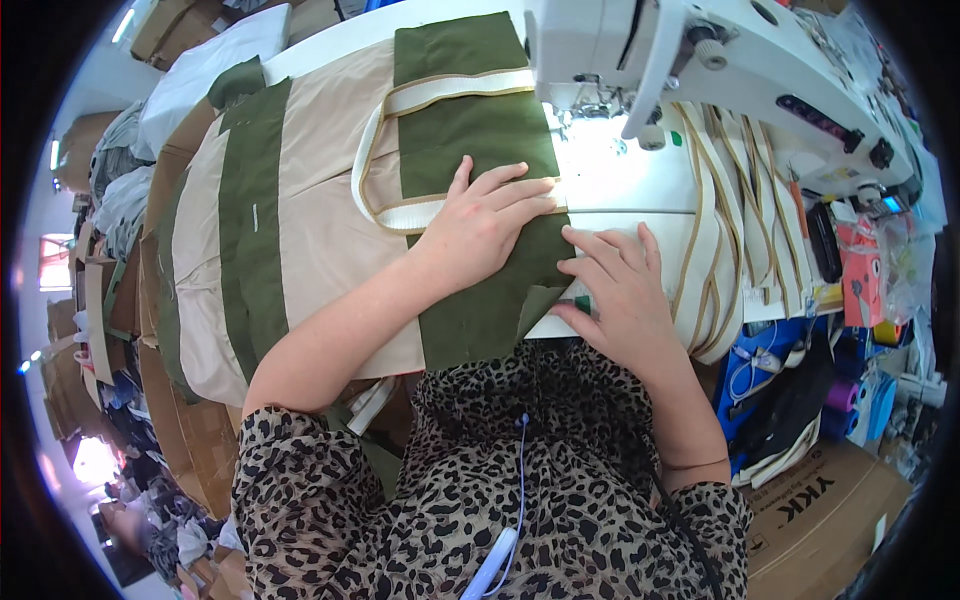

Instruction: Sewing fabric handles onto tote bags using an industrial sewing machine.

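Note:
A long fabric piece in green [463,150] and beige [335,190] panels lies across the white machine table. On it a white webbing strap [364,170] with tan edges bends into a U, its two ends running toward the sewing machine [590,45]. My left hand [485,218] rests flat over the strap's nearer length, fingers stretched toward the fabric's right edge. Beside that edge my right hand [625,295] has its fingers spread, fingertips at the green cloth and thumb apart. The cloth's near corner [538,305] is folded up. Bright light falls under the machine head, left of my right hand's far side.
Several looped lengths of the same webbing [712,230] hang over the table's right side. Past them are a black case [826,242] and a red packet [862,270]. A blue bin [745,385] and a cardboard box [830,520] stand lower right. More cardboard [185,430] borders the left.

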Motion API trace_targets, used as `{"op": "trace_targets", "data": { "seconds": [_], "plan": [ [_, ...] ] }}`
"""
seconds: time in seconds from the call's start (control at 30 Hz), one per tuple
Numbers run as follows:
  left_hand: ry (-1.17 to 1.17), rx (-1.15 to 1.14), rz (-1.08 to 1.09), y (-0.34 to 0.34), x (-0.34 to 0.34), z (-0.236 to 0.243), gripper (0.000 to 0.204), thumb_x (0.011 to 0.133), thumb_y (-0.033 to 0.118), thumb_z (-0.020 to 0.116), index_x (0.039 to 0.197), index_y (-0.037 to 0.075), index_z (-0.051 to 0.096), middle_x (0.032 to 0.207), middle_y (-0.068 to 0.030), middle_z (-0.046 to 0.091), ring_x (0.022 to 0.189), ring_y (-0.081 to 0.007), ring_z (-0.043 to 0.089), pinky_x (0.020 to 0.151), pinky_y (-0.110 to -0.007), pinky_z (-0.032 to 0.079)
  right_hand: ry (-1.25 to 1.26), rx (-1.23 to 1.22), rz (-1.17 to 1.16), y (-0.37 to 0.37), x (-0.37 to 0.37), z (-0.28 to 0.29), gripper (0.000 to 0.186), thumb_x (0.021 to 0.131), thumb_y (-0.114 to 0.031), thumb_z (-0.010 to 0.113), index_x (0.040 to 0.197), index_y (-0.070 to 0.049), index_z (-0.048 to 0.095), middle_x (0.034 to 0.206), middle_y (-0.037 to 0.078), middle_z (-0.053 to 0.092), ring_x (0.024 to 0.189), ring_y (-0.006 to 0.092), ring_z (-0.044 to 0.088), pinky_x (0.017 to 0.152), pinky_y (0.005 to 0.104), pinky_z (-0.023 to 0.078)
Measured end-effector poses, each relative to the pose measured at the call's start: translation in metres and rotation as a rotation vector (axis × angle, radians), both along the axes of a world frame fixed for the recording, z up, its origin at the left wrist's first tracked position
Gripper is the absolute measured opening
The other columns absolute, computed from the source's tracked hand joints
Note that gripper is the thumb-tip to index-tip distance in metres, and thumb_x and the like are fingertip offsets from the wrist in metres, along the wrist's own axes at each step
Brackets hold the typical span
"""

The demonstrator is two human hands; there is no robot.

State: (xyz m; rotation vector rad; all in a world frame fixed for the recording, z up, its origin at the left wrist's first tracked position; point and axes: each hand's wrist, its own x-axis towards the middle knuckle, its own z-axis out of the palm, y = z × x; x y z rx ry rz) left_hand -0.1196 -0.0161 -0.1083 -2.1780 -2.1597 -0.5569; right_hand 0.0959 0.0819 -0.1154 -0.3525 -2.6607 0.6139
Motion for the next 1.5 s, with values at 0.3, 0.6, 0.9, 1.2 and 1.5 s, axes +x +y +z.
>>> {"op": "trace_targets", "data": {
  "seconds": [0.3,0.6,0.9,1.2,1.5],
  "plan": [
    [0.005,0.001,-0.013,0.002,-0.004,0.003,0.035,0.088,0.007,0.065,0.122,0.017,0.07,0.133,0.0015,0.065,0.13,-0.0248,0.055,0.112,-0.065,0.034,-0.015,-0.026,-0.022,-0.001,-0.002,0.003,0.042,0.073,-0.025,0.08,0.109,-0.012,0.064,0.137,0.002,0.057,0.122,0.0243,0.053,0.115,0.0634,0.026],
    [0.017,0.025,-0.023,0.006,-0.007,-0.001,0.032,0.088,0.01,0.067,0.119,0.017,0.071,0.131,0.0029,0.066,0.121,-0.022,0.059,0.111,-0.063,0.037,-0.019,-0.005,-0.038,0.001,-0.004,0.003,0.042,0.072,-0.025,0.08,0.109,-0.013,0.065,0.137,0.002,0.058,0.125,0.0243,0.052,0.116,0.0628,0.026],
    [0.01,0.028,-0.04,0.01,-0.01,0.0,0.03,0.09,0.011,0.067,0.118,0.017,0.071,0.129,0.0023,0.067,0.119,-0.0222,0.06,0.108,-0.064,0.04,-0.01,-0.02,-0.037,0.0,-0.003,0.005,0.043,0.074,-0.024,0.079,0.112,-0.012,0.064,0.138,0.002,0.057,0.125,0.0243,0.052,0.117,0.0621,0.025],
    [-0.01,0.043,-0.064,0.035,-0.028,-0.006,0.032,0.09,0.01,0.066,0.12,0.018,0.07,0.123,0.0017,0.067,0.117,-0.0225,0.059,0.109,-0.064,0.039,0.007,-0.028,-0.112,0.005,-0.014,-0.001,0.041,0.077,-0.025,0.079,0.113,-0.011,0.065,0.137,0.005,0.056,0.123,0.0252,0.05,0.112,0.0558,0.028],
    [0.002,0.046,-0.057,0.032,-0.024,-0.001,0.031,0.089,0.009,0.067,0.118,0.018,0.07,0.122,0.0015,0.067,0.116,-0.0222,0.06,0.109,-0.065,0.039,0.007,-0.018,-0.108,0.004,-0.013,0.005,0.04,0.077,-0.024,0.078,0.112,-0.011,0.065,0.136,0.005,0.056,0.123,0.0246,0.051,0.112,0.0557,0.028]
  ]
}}
